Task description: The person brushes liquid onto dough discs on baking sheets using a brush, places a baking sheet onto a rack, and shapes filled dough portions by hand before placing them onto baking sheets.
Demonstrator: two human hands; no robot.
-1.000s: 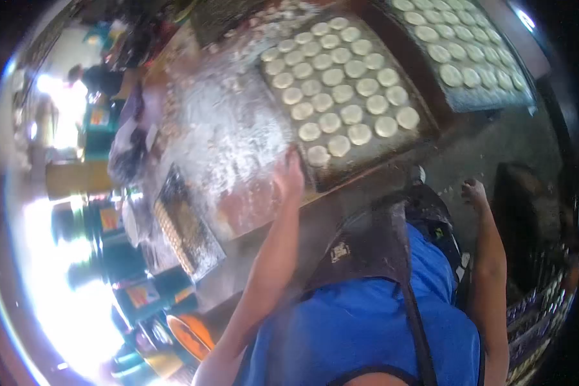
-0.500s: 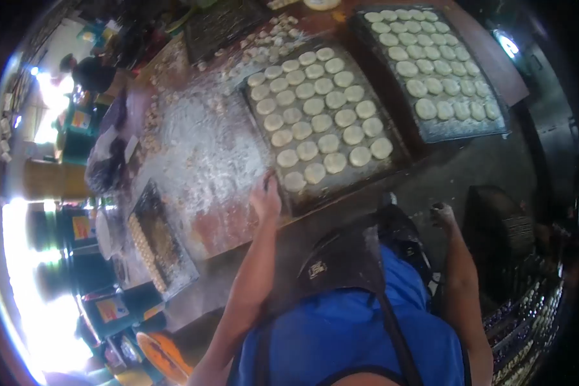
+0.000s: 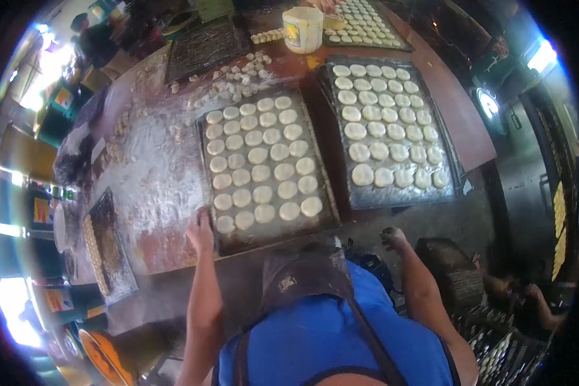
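My left hand (image 3: 201, 233) is at the left front corner of a dark baking tray (image 3: 273, 237), its fingers bent against the tray's edge. Flat, pale dough rounds (image 3: 262, 194) lie in rows on this tray. My right hand (image 3: 394, 238) hangs away from the table, out in front of its edge, with loosely curled fingers and nothing visible in them. Beside the first tray, to the right, lies a second baking tray (image 3: 399, 198) with similar rows of dough rounds (image 3: 379, 152).
Flour (image 3: 154, 161) covers the table's left part, with small dough lumps (image 3: 241, 77) behind. A narrow tin (image 3: 112, 254) lies at left. A white bucket (image 3: 302, 31) and another filled tray (image 3: 367, 29) stand at the back, near another person's hand (image 3: 325, 5). Another person's arm (image 3: 545, 309) shows at lower right.
The camera view has shifted, so the table and trays sit lower and further left, and the bucket shows fully. My left hand stays at the same tray corner; my right hand still hangs off the table.
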